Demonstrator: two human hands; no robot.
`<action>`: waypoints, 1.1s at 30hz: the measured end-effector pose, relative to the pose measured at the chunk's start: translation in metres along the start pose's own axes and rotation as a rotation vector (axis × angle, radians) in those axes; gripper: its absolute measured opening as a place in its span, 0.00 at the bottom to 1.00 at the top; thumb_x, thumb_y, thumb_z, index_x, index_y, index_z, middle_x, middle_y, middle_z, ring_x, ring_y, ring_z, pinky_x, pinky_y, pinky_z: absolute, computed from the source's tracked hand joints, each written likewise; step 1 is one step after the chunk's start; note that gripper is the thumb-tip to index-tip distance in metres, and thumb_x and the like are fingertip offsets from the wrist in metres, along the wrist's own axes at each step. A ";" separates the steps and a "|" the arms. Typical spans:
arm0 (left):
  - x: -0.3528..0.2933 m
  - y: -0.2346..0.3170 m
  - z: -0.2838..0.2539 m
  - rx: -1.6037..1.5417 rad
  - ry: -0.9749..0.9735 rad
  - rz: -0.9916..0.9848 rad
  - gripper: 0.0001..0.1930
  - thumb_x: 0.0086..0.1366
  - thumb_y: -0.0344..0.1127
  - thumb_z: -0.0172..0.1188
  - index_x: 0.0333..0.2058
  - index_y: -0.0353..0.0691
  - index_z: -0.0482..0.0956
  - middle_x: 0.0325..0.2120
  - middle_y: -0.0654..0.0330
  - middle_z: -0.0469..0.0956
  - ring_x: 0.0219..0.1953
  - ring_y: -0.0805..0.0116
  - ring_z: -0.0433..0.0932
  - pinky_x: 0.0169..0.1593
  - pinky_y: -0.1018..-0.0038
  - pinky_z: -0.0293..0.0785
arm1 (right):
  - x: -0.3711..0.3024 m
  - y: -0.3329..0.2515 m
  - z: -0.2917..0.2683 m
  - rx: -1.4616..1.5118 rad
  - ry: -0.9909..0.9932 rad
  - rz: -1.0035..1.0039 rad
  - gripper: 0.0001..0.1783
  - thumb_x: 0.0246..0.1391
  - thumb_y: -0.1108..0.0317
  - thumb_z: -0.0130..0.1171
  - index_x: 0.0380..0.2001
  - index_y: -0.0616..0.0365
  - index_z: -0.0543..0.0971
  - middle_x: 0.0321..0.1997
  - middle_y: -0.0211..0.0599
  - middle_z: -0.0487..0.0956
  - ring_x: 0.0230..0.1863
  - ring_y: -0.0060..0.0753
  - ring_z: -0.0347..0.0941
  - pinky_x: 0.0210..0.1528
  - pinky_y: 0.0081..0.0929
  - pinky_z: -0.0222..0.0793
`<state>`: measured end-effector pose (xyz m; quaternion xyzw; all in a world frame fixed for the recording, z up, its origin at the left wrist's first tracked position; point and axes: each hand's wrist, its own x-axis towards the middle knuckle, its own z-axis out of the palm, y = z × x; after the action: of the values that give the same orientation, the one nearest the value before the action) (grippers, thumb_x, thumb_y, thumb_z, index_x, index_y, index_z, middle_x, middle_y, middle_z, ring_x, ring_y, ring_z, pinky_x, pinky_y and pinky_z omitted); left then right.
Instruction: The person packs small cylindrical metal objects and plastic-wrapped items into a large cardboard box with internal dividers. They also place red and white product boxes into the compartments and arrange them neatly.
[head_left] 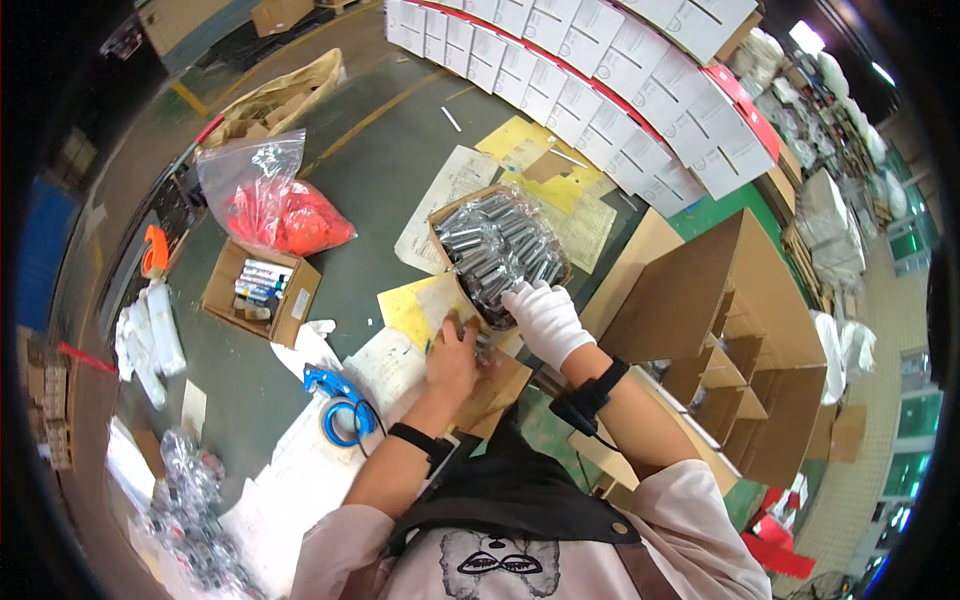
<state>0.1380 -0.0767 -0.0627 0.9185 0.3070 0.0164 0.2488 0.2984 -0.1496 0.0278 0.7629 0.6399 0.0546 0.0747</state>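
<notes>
An open cardboard box (436, 240) stands in front of me, lined with clear plastic and filled with shiny metal cylinders (500, 240). My right hand (547, 320), in a white glove, reaches to the box's near right corner. Its fingers are bent together against the cylinders; what they pinch is hidden. Bare and closed, my left hand (453, 358) is just outside the near left side of the box. Something small and shiny shows beside its fingers, too unclear to name. Below the hands is a brown cardboard flap (500, 392).
A divided carton (690, 310) stands open at right. White boxes (600, 90) are stacked at the far side. On the left are a carton of markers (296, 310), a bag of red pieces (300, 220), a blue tape dispenser (345, 410) and bagged parts (200, 510). Papers (440, 205) lie around.
</notes>
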 end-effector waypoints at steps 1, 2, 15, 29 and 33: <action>0.001 -0.004 0.002 0.185 -0.005 0.050 0.38 0.46 0.52 0.69 0.57 0.48 0.67 0.58 0.53 0.59 0.56 0.51 0.65 0.53 0.59 0.69 | 0.005 -0.001 0.007 -0.105 -0.016 -0.032 0.07 0.45 0.70 0.55 0.31 0.51 0.73 0.26 0.35 0.71 0.31 0.36 0.72 0.27 0.36 0.68; 0.000 -0.008 0.004 0.235 0.060 0.120 0.36 0.47 0.50 0.68 0.55 0.49 0.69 0.57 0.55 0.61 0.54 0.52 0.66 0.50 0.59 0.69 | 0.007 0.000 0.011 -0.211 -0.031 -0.062 0.03 0.46 0.69 0.53 0.28 0.51 0.72 0.24 0.33 0.70 0.27 0.34 0.72 0.23 0.36 0.67; -0.046 -0.009 -0.006 -1.347 0.037 -0.576 0.25 0.61 0.61 0.56 0.45 0.47 0.69 0.23 0.61 0.71 0.21 0.63 0.72 0.26 0.70 0.71 | 0.018 0.043 -0.004 0.702 0.015 -0.009 0.10 0.49 0.63 0.57 0.35 0.52 0.79 0.36 0.42 0.80 0.41 0.46 0.77 0.46 0.37 0.72; -0.063 -0.001 -0.022 -2.226 -0.164 -0.466 0.07 0.66 0.36 0.58 0.40 0.46 0.72 0.35 0.61 0.76 0.41 0.65 0.77 0.49 0.58 0.74 | 0.049 0.043 0.026 0.364 0.092 -0.048 0.14 0.50 0.62 0.56 0.30 0.65 0.75 0.24 0.47 0.78 0.32 0.49 0.79 0.37 0.42 0.76; -0.064 -0.004 -0.036 -2.131 -0.179 -0.541 0.10 0.65 0.38 0.58 0.44 0.45 0.73 0.41 0.61 0.76 0.47 0.63 0.76 0.52 0.56 0.72 | 0.035 0.024 -0.022 1.076 -0.070 0.155 0.15 0.51 0.61 0.57 0.31 0.65 0.76 0.26 0.47 0.79 0.32 0.47 0.77 0.39 0.36 0.72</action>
<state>0.0771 -0.0950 -0.0254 0.1337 0.3073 0.1511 0.9300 0.3236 -0.1183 0.0529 0.7396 0.5165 -0.3010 -0.3093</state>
